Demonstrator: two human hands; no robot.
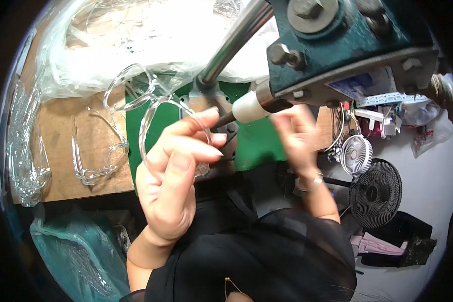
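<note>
My left hand (172,176) is raised over the green mat, its fingers closed on a clear plastic eyeglass frame (148,95). The frame is tilted, and its rims stand up beyond my fingers. Close to my left fingertips, a dark rod comes out of the white sleeve (249,107) of a dark green machine (287,80). Whether the frame touches that rod I cannot tell. My right hand (298,138) is beside the machine head, just right of the white sleeve. Motion smears its fingers, and the machine partly covers them.
A steel post (236,43) rises behind the green mat (256,143). More clear frames (27,161) lie at the left of the wooden table (58,126), with plastic sheeting (60,75) behind. A teal-lined bin (60,236) stands lower left; white (356,155) and black (376,194) fans are right.
</note>
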